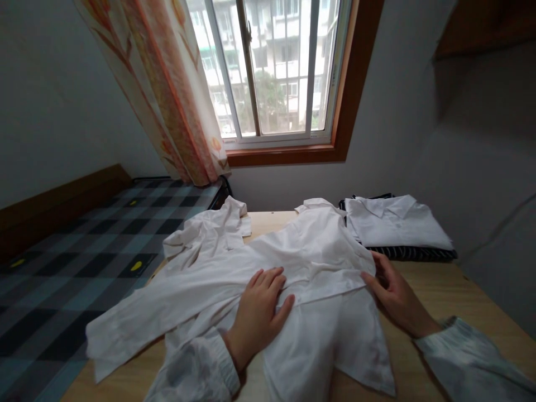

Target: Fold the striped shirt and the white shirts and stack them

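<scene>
White shirt [320, 259], collar [320, 203] toward window [276, 67]; long axis apparently near-to-far.

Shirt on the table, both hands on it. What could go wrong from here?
1. The shirt is creased beside the left hand; pressing there might set the wrinkles.
2. Its sleeve reaches the left edge of the table and could slip over.
3. Another white garment lies up against it; a pull by the right hand might drag both.
</scene>
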Motion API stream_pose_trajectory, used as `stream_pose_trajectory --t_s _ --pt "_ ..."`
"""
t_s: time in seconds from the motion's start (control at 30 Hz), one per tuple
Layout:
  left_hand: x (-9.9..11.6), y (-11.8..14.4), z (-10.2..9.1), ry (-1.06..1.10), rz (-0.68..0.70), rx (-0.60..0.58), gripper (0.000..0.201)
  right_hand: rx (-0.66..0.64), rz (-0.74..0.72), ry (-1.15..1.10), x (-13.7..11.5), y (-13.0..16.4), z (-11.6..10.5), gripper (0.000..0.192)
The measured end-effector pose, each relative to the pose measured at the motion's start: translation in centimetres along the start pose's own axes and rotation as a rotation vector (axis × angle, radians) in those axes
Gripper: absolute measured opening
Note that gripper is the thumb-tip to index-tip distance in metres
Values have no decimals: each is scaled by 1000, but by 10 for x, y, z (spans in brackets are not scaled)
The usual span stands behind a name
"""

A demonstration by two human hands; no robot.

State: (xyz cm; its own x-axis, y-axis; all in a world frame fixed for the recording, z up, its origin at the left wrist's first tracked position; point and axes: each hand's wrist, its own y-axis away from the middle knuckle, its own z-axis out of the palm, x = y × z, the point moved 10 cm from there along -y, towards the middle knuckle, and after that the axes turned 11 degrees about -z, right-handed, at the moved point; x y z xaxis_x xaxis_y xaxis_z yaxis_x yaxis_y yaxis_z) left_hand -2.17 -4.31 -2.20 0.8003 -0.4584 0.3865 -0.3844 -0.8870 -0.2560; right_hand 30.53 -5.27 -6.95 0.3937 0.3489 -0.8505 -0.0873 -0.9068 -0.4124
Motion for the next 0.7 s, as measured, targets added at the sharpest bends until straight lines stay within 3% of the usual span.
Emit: stream_pose_trajectory --t_s 0.4,0.7 --pt "-5 13 1 -61 43 -30 58 25 86 57 20 13 -4 62" --pt "5 7 -1 -82 -19 -44 47 -27 73 144 17 11 -8 58"
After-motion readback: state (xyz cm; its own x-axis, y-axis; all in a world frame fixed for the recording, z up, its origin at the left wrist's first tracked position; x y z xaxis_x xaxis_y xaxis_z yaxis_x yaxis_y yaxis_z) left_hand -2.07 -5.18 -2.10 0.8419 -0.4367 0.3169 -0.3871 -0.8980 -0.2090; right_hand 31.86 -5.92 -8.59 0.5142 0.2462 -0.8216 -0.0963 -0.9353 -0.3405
